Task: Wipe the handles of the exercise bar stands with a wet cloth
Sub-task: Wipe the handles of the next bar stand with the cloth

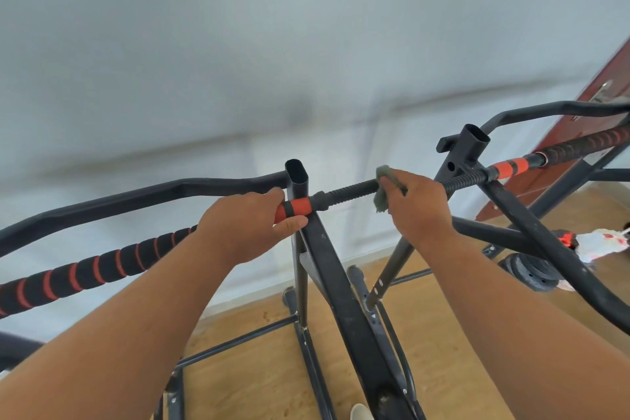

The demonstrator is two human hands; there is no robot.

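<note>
Head view, looking down over two forearms at a black frame. Left hand (243, 227) curled round the bar (344, 191) at its orange-and-black collar (296, 207), thumb underneath, steadying it just beside the oval-topped upright (296, 177). Right hand (417, 204) closed over a grey-green cloth (383, 189), pressing it onto the black ribbed middle stretch of the same bar, cloth bunched under the fingers and hanging a little below. Wetness of the cloth: cannot tell.

Progress, as a judgement: wiping under way at the centre of the bar, between the two uprights. No visible sheen or streak to separate cleaned from uncleaned surface, so the share finished cannot be read. Probably left: the foam grip (85, 273) striped in red to the left, the matching striped grip (586, 143) far right, and the second orange collar (509, 167), none touched by the cloth now.

Counts: two hands, one cloth, two open-topped uprights (second one (475, 143) to the right), two striped foam grips, two orange collars, two bent black upper rails (102, 204), (545, 111). On the wooden floor (266, 382) to the right, a stack of dark weight plates (528, 271), number unclear, beside a white and red item too blurred to name. Reddish door (610, 85) at the right edge, pale wall behind.
</note>
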